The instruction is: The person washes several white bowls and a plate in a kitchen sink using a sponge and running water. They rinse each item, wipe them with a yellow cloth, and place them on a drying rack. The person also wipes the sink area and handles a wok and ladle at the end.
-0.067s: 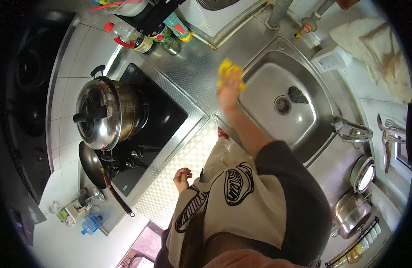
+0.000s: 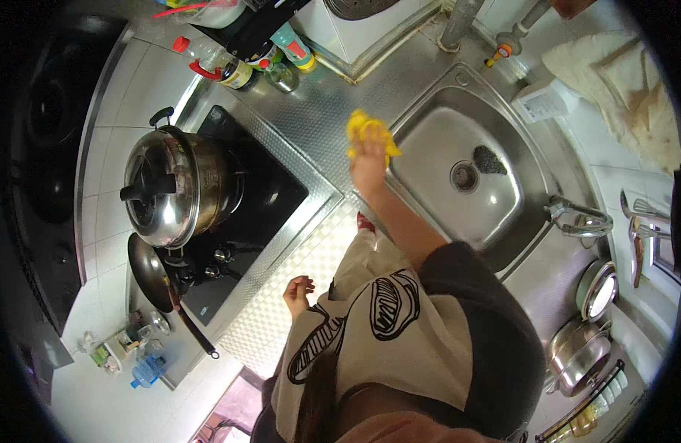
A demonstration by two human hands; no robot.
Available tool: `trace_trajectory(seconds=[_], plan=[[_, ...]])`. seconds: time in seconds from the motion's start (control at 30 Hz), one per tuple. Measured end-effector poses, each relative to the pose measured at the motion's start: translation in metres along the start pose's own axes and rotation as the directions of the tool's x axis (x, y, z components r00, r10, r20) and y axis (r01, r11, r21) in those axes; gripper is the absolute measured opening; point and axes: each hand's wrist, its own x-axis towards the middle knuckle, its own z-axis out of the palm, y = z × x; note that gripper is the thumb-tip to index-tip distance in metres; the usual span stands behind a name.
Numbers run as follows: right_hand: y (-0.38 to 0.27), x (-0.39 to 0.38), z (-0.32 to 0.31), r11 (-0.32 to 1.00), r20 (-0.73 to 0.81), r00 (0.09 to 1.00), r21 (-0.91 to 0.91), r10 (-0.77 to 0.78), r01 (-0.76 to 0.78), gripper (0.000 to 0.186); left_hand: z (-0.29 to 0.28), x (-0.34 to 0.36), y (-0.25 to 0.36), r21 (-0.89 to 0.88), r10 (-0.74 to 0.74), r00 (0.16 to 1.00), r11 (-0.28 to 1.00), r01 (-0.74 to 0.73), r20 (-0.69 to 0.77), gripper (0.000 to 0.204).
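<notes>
My right hand (image 2: 367,164) presses a crumpled yellow cloth (image 2: 370,133) onto the textured steel counter (image 2: 311,125), just left of the sink's rim. Its fingers lie over the cloth, partly sinking into the folds. The steel sink (image 2: 447,136) beside it has a round drain and a dark mesh-like patch next to the drain. My left hand (image 2: 299,295) hangs low by my side above the pale checked floor, fingers loosely bent and holding nothing.
To the left, a large lidded steel pot (image 2: 170,188) and a dark frying pan (image 2: 150,273) stand on the black stove (image 2: 270,177). Several bottles (image 2: 281,74) crowd the back corner. A faucet (image 2: 576,218) and steel pots (image 2: 582,354) are on the right.
My right hand has slid the yellow cloth left and a little nearer to me, away from the sink's edge. My left hand stays almost where it was.
</notes>
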Motion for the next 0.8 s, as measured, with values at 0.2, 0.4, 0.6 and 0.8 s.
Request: trace_trajectory(seconds=[0.2, 0.4, 0.6, 0.8], plan=[[0.090, 0.038, 0.060, 0.647, -0.151, 0.987, 0.747, -0.062, 0.155, 0.031, 0.033, 0.012, 0.070, 0.025, 0.123, 0.982, 0.991, -0.128, 0.143, 0.016], [0.154, 0.171, 0.008, 0.780, 0.360, 0.932, -0.595, 0.043, 0.194, 0.052, 0.002, -0.007, 0.014, -0.035, 0.060, 0.998, 0.998, -0.061, -0.019, 0.017], [0.060, 0.151, 0.030, 0.870, 0.415, 0.910, -0.453, 0.012, 0.195, 0.056, -0.055, -0.068, -0.033, -0.271, -0.237, 0.894, 0.953, 0.137, -0.379, 0.024], [0.013, 0.069, 0.005, 0.803, 0.350, 0.735, 0.097, -0.581, 0.588, 0.054, -0.203, -0.054, -0.066, -0.774, -0.311, 0.847, 0.609, -0.171, -0.431, 0.027]])
